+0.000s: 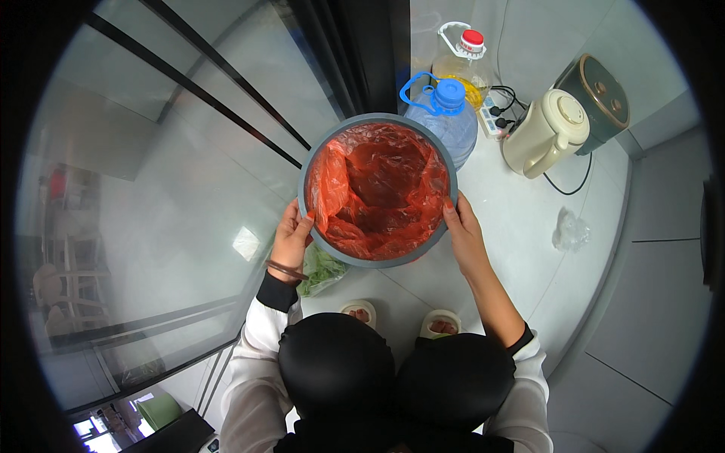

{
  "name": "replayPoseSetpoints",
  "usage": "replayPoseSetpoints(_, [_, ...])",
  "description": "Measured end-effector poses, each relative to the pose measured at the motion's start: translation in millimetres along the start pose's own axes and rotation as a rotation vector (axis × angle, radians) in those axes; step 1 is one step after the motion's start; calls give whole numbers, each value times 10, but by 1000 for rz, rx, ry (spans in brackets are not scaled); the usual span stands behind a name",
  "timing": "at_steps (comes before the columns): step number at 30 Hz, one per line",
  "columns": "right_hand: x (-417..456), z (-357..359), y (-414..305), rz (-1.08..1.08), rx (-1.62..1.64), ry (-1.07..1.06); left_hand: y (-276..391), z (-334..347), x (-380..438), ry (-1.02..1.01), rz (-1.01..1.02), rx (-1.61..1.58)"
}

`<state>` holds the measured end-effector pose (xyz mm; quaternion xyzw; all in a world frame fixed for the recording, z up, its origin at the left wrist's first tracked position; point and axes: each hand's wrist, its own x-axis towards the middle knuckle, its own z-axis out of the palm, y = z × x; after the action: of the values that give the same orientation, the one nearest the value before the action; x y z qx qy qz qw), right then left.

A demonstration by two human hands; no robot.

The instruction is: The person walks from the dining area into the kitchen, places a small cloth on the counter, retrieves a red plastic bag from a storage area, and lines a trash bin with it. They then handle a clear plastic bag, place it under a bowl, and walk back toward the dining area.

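Note:
A round grey trash bin (378, 263) lined with a crumpled red plastic bag (391, 170) is held up in front of me, its opening facing my view. My left hand (293, 236) grips the rim at the left, thumb on the edge. On the right side, my right hand (463, 231) grips the same rim with its thumb on top. The bag lies inside the rim, bunched at the left and lower sides. The bin's outer wall and base are hidden from this view. Below its lower left edge, a clear bag of green leafy vegetables (322, 270) rests on the floor.
A blue-capped water jug (447, 133), a red-capped oil bottle (461, 68), a power strip (490, 118), a cream kettle (544, 136) and a dark green appliance (603, 96) stand beyond the bin at right. Crumpled clear plastic (571, 230) lies nearby. A glass panel (187, 226) is at left.

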<state>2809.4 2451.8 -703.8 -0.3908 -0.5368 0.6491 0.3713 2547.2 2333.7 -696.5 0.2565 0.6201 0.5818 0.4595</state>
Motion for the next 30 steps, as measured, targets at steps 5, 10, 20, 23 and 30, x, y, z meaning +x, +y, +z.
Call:
replayPoseSetpoints(5, [32, -63, 146, -44, -9, -19, -111, -50, 28, 106, -63, 94])
replayPoseSetpoints(10, [48, -66, 217, -93, 37, -28, -81, 14, -1, 76, -24, -10])
replayPoseSetpoints(20, [83, -94, 327, -132, -22, -21, -208, -77, 35, 103, 59, -24])
replayPoseSetpoints(23, [94, -168, 461, -177, -148, 18, -168, -21, -36, 174, 319, 462])
replayPoseSetpoints(30, [-131, -673, 458, -163, -40, 100, 691, 769, -336, -4, 682, 1061])
